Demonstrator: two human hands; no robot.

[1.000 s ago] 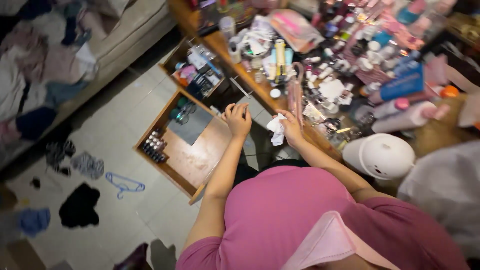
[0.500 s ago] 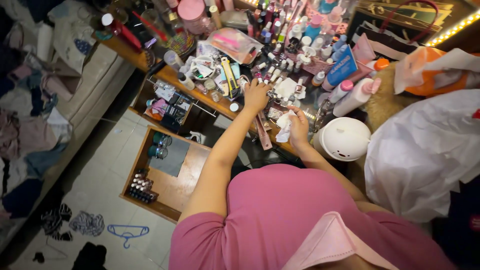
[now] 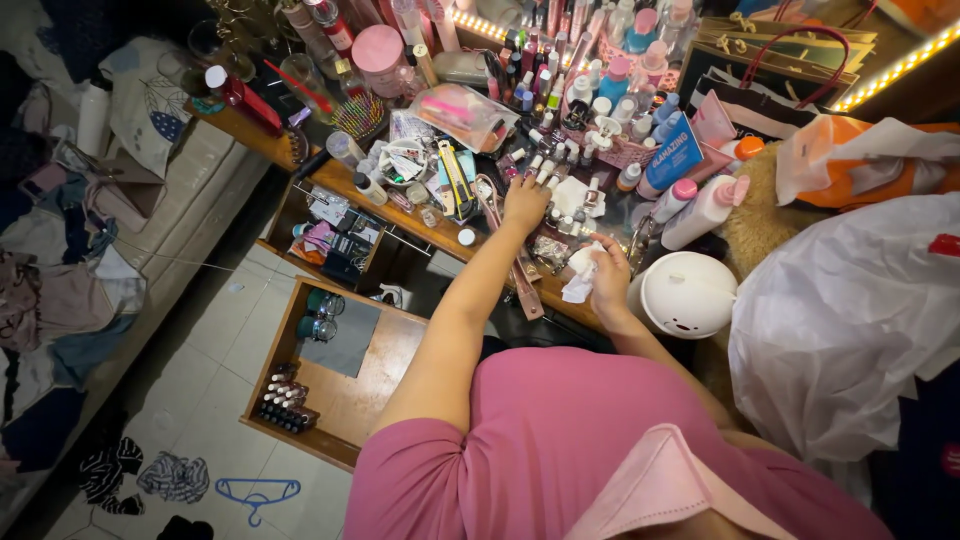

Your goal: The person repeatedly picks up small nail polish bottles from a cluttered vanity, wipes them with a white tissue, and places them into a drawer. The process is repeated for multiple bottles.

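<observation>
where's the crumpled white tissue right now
In the head view, the crumpled white tissue is held in the right hand over the front edge of the cluttered wooden dressing table, just left of the round white dome-shaped device.

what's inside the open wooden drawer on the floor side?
The open wooden drawer holds a row of small dark bottles, two teal round jars and a grey flat mat. Anything beneath the mat is hidden.

Blue tube point(image 3: 678, 155) among pink-capped bottles point(image 3: 700, 210)

Pale tiled floor point(image 3: 200, 390), wooden dressing table point(image 3: 420, 232), open drawer point(image 3: 345, 375), light strip point(image 3: 895, 68)
</observation>
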